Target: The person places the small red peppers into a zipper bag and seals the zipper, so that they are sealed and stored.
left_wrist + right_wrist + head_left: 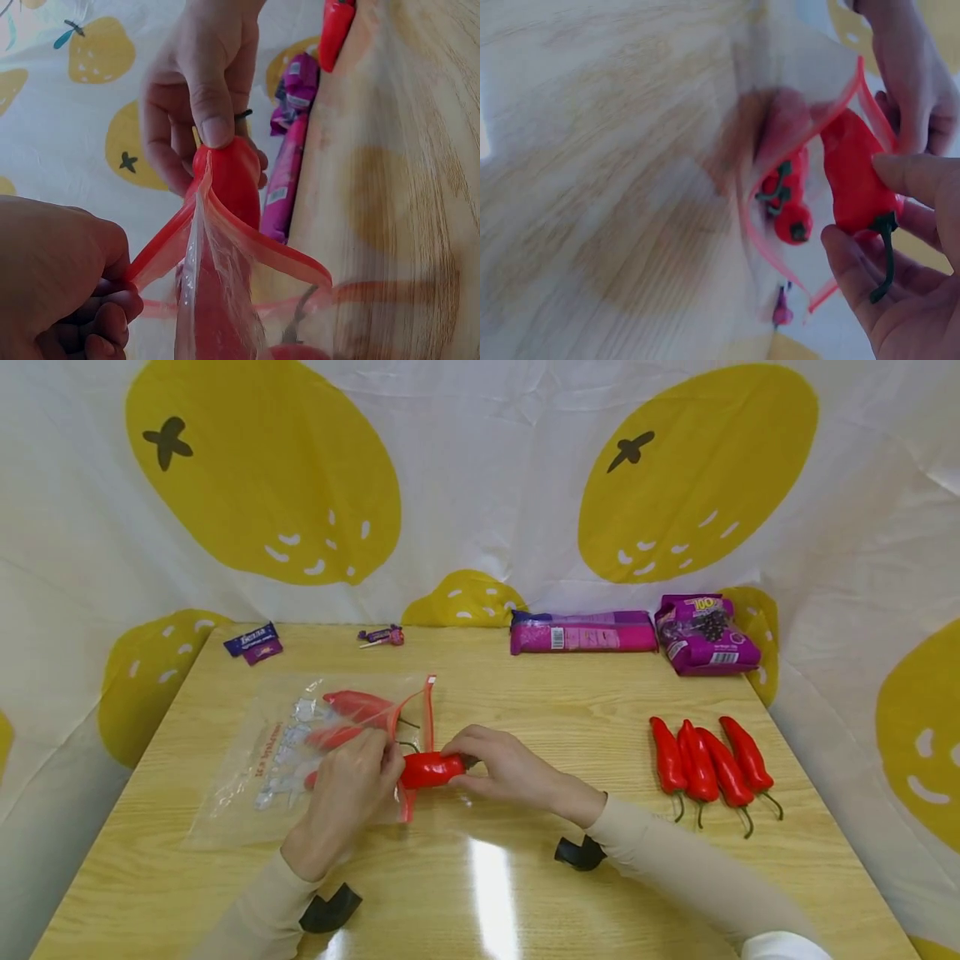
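The left hand pinches a plastic bag by its rim; the right hand pinches a red pepper partly inside.

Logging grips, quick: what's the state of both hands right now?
Left hand: closed, pinching the red rim of the clear bag.
Right hand: closed, holding a red pepper near its stem.
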The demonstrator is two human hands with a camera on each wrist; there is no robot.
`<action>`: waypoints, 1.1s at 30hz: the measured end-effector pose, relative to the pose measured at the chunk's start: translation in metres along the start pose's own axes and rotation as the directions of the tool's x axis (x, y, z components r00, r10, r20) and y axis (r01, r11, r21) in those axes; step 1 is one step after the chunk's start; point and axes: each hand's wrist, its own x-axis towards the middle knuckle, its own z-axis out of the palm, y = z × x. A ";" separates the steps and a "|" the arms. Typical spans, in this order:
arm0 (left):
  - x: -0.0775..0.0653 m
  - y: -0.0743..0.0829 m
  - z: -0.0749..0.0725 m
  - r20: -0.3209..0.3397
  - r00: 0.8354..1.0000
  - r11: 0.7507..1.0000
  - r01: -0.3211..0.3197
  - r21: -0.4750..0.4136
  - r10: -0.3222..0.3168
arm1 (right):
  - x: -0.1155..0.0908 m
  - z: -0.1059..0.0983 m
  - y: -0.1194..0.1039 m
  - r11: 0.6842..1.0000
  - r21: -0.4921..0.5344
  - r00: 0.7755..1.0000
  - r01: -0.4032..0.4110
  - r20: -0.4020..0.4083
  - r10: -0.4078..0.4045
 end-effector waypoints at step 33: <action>-0.005 -0.001 0.008 -0.089 0.994 0.997 -0.071 -0.034 0.068 | 0.054 0.059 -0.009 0.995 -0.077 0.996 -0.057 0.058 0.061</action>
